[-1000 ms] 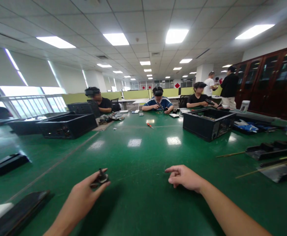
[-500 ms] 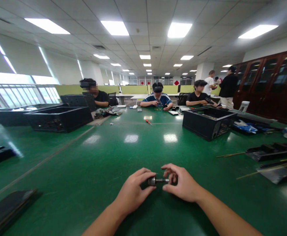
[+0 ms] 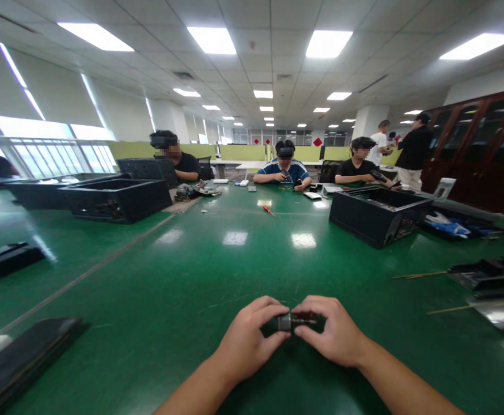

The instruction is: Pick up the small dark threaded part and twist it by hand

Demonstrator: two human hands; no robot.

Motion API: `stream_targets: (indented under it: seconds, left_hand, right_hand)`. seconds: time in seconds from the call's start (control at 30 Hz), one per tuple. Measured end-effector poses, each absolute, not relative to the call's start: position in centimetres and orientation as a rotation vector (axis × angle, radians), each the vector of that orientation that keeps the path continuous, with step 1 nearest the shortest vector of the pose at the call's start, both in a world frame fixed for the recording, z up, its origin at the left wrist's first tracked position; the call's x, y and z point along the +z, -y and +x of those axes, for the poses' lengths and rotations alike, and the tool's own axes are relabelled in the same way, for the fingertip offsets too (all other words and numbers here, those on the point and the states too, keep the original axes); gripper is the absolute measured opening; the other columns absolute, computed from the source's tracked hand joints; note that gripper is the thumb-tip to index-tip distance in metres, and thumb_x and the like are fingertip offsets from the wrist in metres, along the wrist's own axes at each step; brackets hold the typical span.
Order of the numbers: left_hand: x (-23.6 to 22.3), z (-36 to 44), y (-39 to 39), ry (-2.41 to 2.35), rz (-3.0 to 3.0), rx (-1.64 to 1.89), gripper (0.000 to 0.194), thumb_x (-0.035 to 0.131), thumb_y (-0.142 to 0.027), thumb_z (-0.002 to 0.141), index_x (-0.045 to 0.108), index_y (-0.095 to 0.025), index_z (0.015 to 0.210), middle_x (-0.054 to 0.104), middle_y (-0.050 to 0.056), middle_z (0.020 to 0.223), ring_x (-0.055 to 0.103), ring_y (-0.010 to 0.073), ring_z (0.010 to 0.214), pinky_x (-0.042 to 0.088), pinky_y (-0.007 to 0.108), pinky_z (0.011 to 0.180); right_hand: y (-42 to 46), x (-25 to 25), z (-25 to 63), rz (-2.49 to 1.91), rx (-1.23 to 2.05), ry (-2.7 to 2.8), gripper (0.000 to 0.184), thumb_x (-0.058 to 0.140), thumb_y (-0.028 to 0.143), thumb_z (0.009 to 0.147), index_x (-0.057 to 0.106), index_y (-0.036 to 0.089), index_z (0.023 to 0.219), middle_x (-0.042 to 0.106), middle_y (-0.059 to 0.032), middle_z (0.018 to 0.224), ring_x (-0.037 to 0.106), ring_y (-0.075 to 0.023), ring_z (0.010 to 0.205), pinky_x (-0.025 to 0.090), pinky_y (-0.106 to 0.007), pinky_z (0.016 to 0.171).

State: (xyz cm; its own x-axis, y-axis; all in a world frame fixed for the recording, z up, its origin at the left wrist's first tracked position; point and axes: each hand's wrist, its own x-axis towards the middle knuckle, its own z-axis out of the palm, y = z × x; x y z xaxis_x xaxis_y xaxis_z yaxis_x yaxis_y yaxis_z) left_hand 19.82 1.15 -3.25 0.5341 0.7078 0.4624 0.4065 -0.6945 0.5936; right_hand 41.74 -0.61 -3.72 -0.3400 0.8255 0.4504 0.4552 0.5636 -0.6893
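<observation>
My left hand (image 3: pixel 252 334) grips a dark metal cylinder with a thin shaft (image 3: pixel 283 322) between thumb and fingers, low over the green table. The part lies level, its shaft pointing right. From the other side, my right hand (image 3: pixel 333 331) curls thumb and index finger around the shaft close to the cylinder's end. The shaft's tip shows inside the curve of that hand. The exact contact of the right fingertips is too small to make out fully.
A long dark flat case (image 3: pixel 27 360) lies at left front. Black computer cases (image 3: pixel 117 202) stand at back left, another computer case (image 3: pixel 376 216) at right. An orange screwdriver (image 3: pixel 268 210) lies mid-table. Metal pieces with thin rods (image 3: pixel 489 274) lie right. Several people sit opposite.
My left hand has carried the metal part rightward to the middle. My right hand, empty at first, has closed in around its shaft. The view has shifted slightly.
</observation>
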Motion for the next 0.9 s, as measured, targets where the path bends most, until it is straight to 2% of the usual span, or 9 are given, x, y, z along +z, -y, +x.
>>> stream_targets:
  seconds: [0.13, 0.43, 0.9]
  left_hand:
    - [-3.31, 19.94, -1.07, -0.883, 2.364, 1.0, 0.032, 0.074, -0.013, 0.077, 0.069, -0.023, 0.108, 0.069, 0.005, 0.102, 0.066, 0.0181, 0.094, 0.054, 0.031, 0.086]
    - [-3.24, 20.04, -0.75, -0.89, 2.407, 1.044, 0.028, 0.071, -0.015, 0.08, 0.069, -0.024, 0.108, 0.069, 0.006, 0.102, 0.066, 0.0192, 0.094, 0.055, 0.032, 0.085]
    - [-3.21, 20.04, -0.69, -0.927, 2.408, 1.051, 0.031, 0.072, -0.014, 0.079, 0.069, -0.024, 0.108, 0.069, 0.005, 0.102, 0.066, 0.0184, 0.094, 0.055, 0.031, 0.086]
  right_hand:
    - [0.69, -3.82, 41.74, -1.008, 0.588, 2.021, 0.009, 0.069, 0.019, 0.081, 0.075, 0.02, 0.088, 0.07, -0.0021, 0.08, 0.064, -0.016, 0.074, 0.046, -0.026, 0.07]
    - [0.56, -3.92, 41.74, -1.039, 0.602, 2.014, 0.01, 0.068, 0.022, 0.083, 0.075, 0.021, 0.089, 0.072, -0.0034, 0.08, 0.066, -0.0178, 0.073, 0.048, -0.028, 0.07]
    - [0.54, -3.75, 41.98, -1.02, 0.591, 2.005, 0.009, 0.068, 0.018, 0.08, 0.075, 0.02, 0.087, 0.072, -0.0029, 0.079, 0.066, -0.0173, 0.074, 0.048, -0.027, 0.071]
